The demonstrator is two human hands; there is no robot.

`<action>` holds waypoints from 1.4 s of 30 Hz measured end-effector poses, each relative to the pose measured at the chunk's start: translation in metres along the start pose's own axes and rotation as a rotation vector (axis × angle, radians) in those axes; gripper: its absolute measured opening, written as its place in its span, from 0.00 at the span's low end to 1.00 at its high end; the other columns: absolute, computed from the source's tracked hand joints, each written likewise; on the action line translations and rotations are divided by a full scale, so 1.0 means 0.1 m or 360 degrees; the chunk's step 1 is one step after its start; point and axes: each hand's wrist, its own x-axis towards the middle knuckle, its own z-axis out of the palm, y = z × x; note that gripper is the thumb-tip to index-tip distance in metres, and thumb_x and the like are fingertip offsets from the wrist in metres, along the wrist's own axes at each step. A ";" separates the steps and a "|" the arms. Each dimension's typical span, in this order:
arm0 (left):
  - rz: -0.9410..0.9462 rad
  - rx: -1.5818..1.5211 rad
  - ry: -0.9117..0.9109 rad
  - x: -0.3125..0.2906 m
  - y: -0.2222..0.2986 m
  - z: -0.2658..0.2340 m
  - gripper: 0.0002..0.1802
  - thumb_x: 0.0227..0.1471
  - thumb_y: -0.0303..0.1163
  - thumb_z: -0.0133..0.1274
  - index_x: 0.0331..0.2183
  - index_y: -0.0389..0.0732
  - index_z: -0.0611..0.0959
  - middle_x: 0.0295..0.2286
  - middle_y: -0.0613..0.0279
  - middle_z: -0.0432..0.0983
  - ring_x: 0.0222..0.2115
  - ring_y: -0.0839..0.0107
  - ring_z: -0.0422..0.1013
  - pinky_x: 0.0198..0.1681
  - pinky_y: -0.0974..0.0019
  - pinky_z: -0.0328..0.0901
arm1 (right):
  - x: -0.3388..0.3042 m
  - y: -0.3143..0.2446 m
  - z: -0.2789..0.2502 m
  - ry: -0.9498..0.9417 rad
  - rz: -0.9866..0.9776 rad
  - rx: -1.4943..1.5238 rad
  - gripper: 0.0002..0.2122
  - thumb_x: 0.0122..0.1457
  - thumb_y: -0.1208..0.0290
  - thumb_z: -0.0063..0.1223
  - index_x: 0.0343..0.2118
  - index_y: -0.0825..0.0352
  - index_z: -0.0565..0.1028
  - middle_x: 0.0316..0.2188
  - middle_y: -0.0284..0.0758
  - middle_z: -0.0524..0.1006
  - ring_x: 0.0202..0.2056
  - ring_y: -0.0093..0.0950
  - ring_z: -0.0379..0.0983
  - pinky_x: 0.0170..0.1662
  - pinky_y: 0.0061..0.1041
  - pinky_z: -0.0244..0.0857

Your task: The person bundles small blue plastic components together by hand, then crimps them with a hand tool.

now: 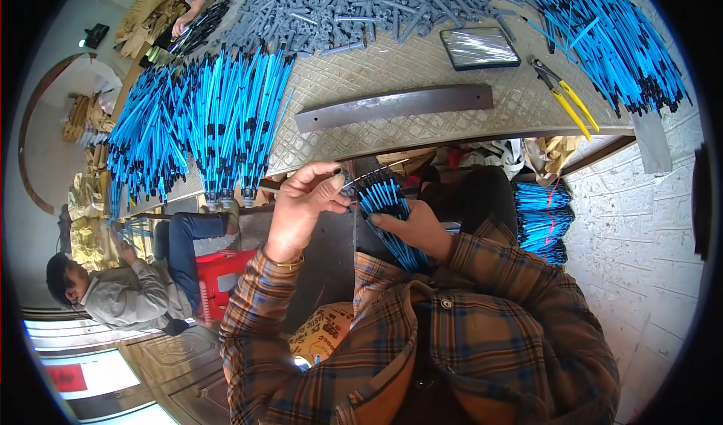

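Note:
My right hand (418, 231) is wrapped round a bundle of thin blue rods with black tips (384, 197), held above my lap. My left hand (305, 203) is closed in a pinch beside the tips of that bundle. A small dark grey piece (347, 187) shows between its thumb and fingers; its exact kind is too small to tell. A thin, light, wire-like rod (376, 173) slants from there up to the right, over the bundle's tips.
On the table (331, 78) lie a grey parts heap (339, 10), a curved metal bar (395, 107), a tray of thin metal rods (480, 48), yellow-handled pliers (565, 97) and blue rod piles (241, 123). Red-tied bundles (542, 218) are stacked at right. Another person (135, 293) sits at left.

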 end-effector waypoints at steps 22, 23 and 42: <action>0.0088 0.0135 -0.0211 -0.04 0.05 0.15 0.17 0.48 0.16 0.50 0.41 0.38 0.71 0.34 0.65 0.74 0.28 0.82 0.68 0.30 0.78 0.65 | -0.07 -0.09 -0.02 -0.0047 0.0028 0.0078 0.15 0.55 0.57 0.52 0.31 0.68 0.74 0.22 0.24 0.71 0.26 0.13 0.63 0.29 0.17 0.61; 0.0139 0.0206 -0.0181 -0.06 0.03 0.17 0.17 0.48 0.16 0.50 0.41 0.38 0.71 0.34 0.65 0.74 0.28 0.82 0.68 0.30 0.78 0.65 | -0.07 -0.08 -0.02 -0.0047 -0.0011 0.0083 0.16 0.55 0.57 0.52 0.31 0.68 0.74 0.22 0.24 0.71 0.26 0.12 0.63 0.29 0.16 0.61; 0.0571 0.0609 0.0004 -0.20 -0.10 0.32 0.16 0.47 0.14 0.49 0.39 0.37 0.68 0.32 0.63 0.75 0.32 0.83 0.68 0.31 0.79 0.65 | -0.12 0.00 -0.04 -0.0085 -0.0051 0.0010 0.21 0.54 0.50 0.50 0.30 0.69 0.74 0.20 0.31 0.72 0.26 0.18 0.65 0.31 0.22 0.62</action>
